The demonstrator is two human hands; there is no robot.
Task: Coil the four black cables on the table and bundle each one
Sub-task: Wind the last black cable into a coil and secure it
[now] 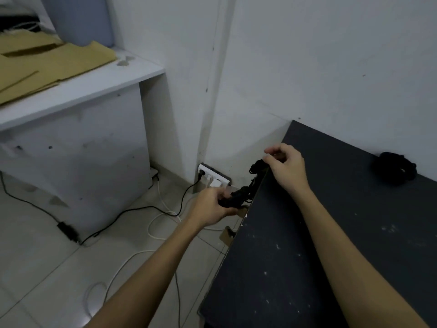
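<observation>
White-walled corner, tiled floor. Far left: white shelf (94, 91) under tan cardboard (47, 60). Low in the corner: wall socket (214, 177), cords trailing over the tiles. Left hand (212, 207) curled around the near end of a coiled black cable (246, 188) off the dark table (331, 245) edge. Right hand (283, 166) pinching its far end. Far right on the table: second black bundle (393, 168), beside the wall.

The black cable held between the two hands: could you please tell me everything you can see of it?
The black cable is a thin, dark, rubbery-looking cord, gathered into an elongated bunch of loops. It hangs in the air just off the left edge of the dark table, slanting up to the right. The left hand grips its lower end; the right hand pinches the upper end. Blur hides any plugs or ties.
</observation>
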